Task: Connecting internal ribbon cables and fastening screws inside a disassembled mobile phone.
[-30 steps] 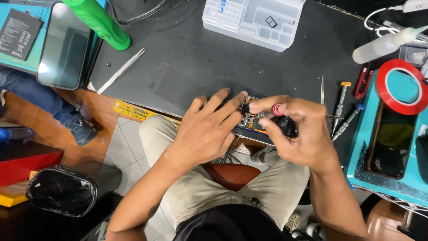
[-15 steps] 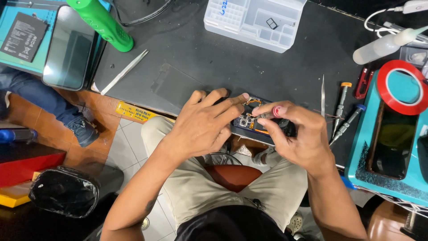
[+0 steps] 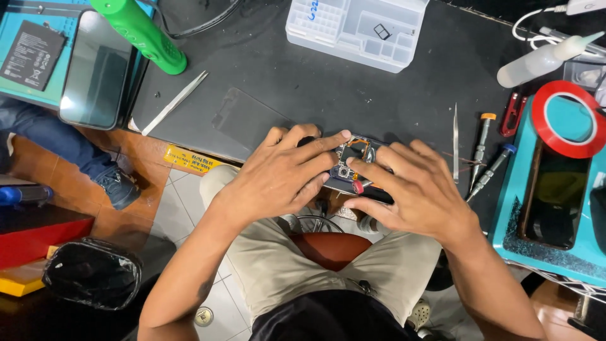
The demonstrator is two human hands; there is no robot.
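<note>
**Opened phone at the edge of a dark workbench**

The opened phone (image 3: 351, 165) is lying at the near edge of a black work mat (image 3: 303, 95), its circuit parts showing between both hands. Below the bench, a tiled floor (image 3: 183, 215) and a brown stool seat (image 3: 331, 247) are showing.

The left hand (image 3: 278, 177) is spreading flat over the phone's left part, fingers half curled and pressing down — the index fingertip is reaching across the top edge. The right hand (image 3: 413, 189) is curling around the right part, with the thumb underneath, and a small red piece (image 3: 358, 187) is sitting by its fingertips; I cannot tell whether it is pinched.

Counted on the bench: two screwdrivers (image 3: 480, 148) to the right, two tweezers — one (image 3: 455, 142) beside them, one (image 3: 173, 102) on the left. One green tool handle (image 3: 139, 31), one white parts box (image 3: 353, 28), one squeeze bottle (image 3: 543, 60) and one red tape roll (image 3: 565, 119) are lying farther off.
</note>
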